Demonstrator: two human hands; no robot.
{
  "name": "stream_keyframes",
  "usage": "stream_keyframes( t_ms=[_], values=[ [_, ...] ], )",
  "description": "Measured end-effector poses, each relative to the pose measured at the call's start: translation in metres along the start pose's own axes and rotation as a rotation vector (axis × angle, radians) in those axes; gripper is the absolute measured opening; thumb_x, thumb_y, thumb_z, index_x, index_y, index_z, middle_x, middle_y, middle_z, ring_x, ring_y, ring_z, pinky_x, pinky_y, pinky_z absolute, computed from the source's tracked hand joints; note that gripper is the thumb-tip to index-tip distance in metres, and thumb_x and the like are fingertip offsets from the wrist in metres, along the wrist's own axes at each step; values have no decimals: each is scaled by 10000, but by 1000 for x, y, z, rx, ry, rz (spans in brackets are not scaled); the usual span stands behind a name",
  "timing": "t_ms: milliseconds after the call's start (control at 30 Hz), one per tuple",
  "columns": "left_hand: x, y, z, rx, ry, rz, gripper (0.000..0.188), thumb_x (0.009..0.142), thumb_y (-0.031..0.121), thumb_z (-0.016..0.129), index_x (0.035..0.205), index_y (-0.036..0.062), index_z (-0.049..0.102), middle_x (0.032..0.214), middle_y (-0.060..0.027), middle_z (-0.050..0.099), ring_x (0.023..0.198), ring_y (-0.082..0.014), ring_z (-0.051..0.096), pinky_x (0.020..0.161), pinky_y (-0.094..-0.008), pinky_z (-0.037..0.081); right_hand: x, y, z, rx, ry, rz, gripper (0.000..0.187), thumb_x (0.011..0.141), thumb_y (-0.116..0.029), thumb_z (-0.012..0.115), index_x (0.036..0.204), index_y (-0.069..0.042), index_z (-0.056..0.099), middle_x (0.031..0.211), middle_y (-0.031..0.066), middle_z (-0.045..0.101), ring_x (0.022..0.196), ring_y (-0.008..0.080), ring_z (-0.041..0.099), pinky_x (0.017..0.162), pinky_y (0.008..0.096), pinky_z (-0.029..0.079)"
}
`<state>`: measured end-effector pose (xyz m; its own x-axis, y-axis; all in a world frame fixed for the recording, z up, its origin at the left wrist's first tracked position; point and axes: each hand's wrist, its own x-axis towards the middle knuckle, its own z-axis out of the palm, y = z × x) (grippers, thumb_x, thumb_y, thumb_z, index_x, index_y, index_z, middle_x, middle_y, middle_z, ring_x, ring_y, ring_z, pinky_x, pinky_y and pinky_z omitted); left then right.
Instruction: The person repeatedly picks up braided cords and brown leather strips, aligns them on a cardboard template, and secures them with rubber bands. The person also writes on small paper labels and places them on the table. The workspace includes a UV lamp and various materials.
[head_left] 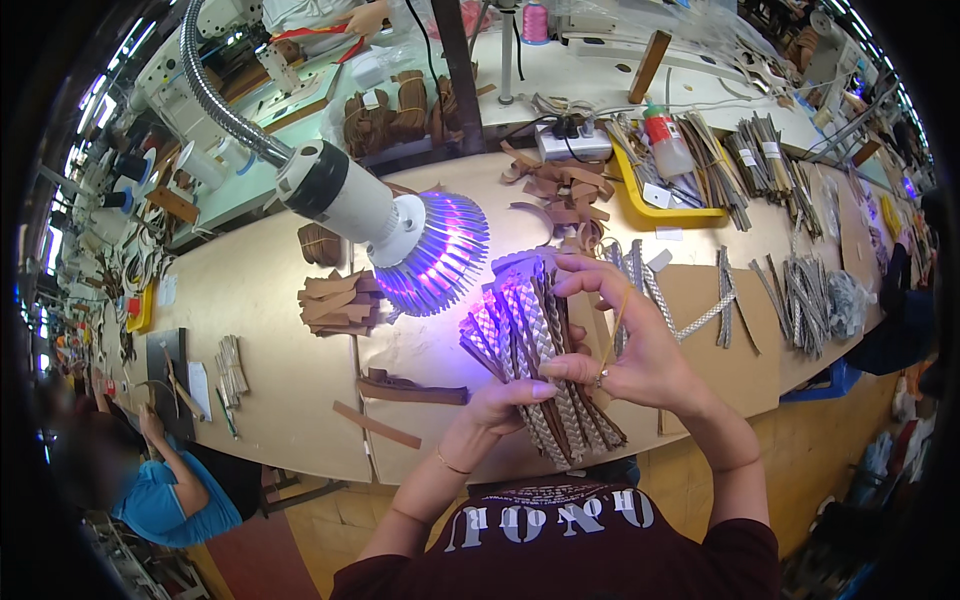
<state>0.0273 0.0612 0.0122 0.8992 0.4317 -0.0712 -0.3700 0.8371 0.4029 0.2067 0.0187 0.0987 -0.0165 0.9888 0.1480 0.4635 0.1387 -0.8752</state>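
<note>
Above the table's front edge I hold a bundle of braided straps (541, 340), silvery-white with brown edging. Under the lamp its upper part takes on a purple glow. My left hand (505, 405) is closed round the bundle's lower left side, thumb across the front. On the other side my right hand (640, 350) grips the bundle, thumb on the front and fingers bent at its upper right edge. A thin yellow band (617, 325), which looks like a rubber band, stretches along the right hand's fingers. The far side of the bundle is hidden.
A lamp with a finned head (435, 250) hangs close to the bundle's left. Brown leather strips (340, 302) lie in piles. Behind stands a yellow tray (640, 205) with straps and a bottle (668, 145). More braided straps (725, 300) lie right. A co-worker in blue (185, 495) sits left.
</note>
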Motion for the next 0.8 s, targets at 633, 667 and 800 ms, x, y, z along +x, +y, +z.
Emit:
stream_keyframes(
  t_ms=[633,667,800],
  values=[
    [2,6,5,73,-111,4,697,772,75,709,1386,25,381,1241,-139,557,1017,-253,628,924,-416,516,9,23,-17,579,-112,301,848,679,-454,845,1318,-73,438,1400,122,460,1291,241,435,1003,386,403],
    [2,8,7,128,-52,19,731,745,118,724,1377,13,371,1264,-144,533,996,-250,621,906,-415,510,8,27,-15,652,-66,358,1055,601,-551,861,1392,-55,369,1371,99,484,1232,226,480,966,349,440],
    [11,18,18,287,-74,1,750,724,113,738,1370,-1,375,1278,-140,526,987,-246,623,904,-407,507,-2,38,5,959,-303,403,1122,546,-541,887,1409,-55,361,1276,70,529,1038,157,558,831,267,482]
  ],
)
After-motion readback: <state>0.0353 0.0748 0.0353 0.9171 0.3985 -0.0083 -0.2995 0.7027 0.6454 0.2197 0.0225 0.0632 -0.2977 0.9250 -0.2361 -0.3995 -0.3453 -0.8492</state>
